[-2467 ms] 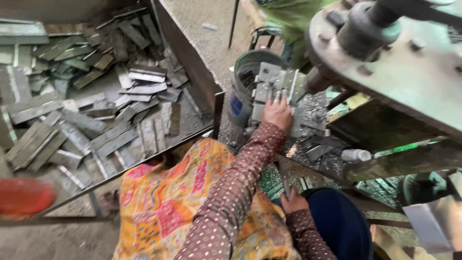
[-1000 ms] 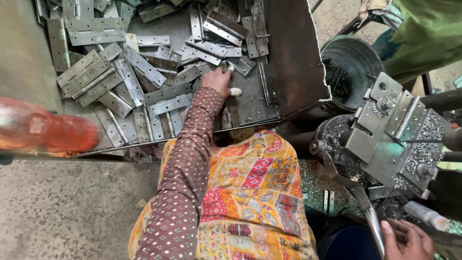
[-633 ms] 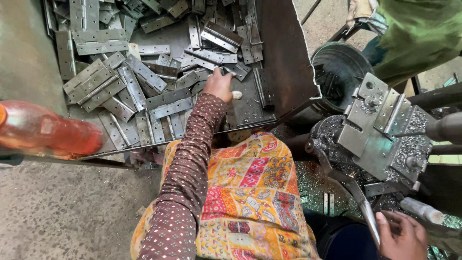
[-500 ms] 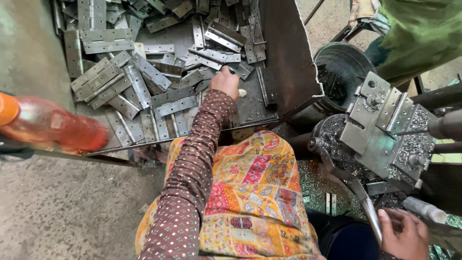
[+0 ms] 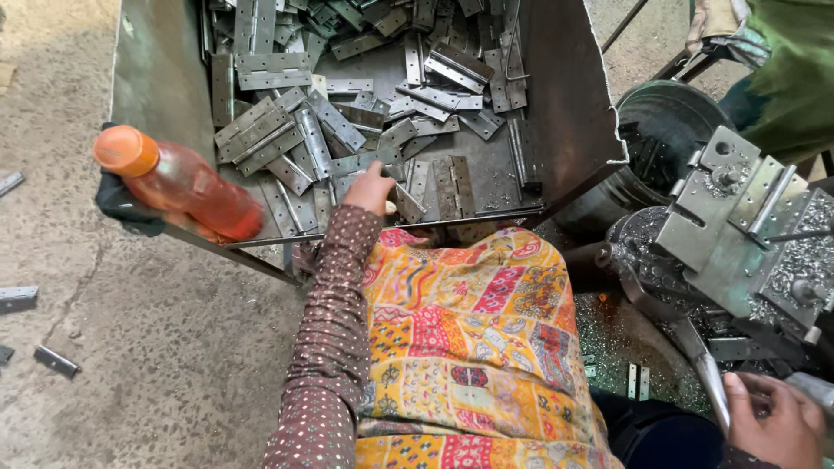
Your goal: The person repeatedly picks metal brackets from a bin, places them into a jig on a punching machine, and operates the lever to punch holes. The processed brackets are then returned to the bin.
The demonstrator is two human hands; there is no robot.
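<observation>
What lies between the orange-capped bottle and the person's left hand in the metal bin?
In the head view, flat grey metal hinge plates lie between the bottle and the left hand.

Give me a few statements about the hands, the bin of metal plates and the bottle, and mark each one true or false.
1. The left hand reaches into the metal bin of hinge plates. True.
2. The right hand rests inside the bin. False: it grips a metal lever by the machine, at lower right.
3. The orange bottle has a blue cap. False: the cap is orange.
4. A patterned orange cloth covers the person's lap. True.
5. The bin holds wooden blocks. False: it holds grey metal plates.
</observation>
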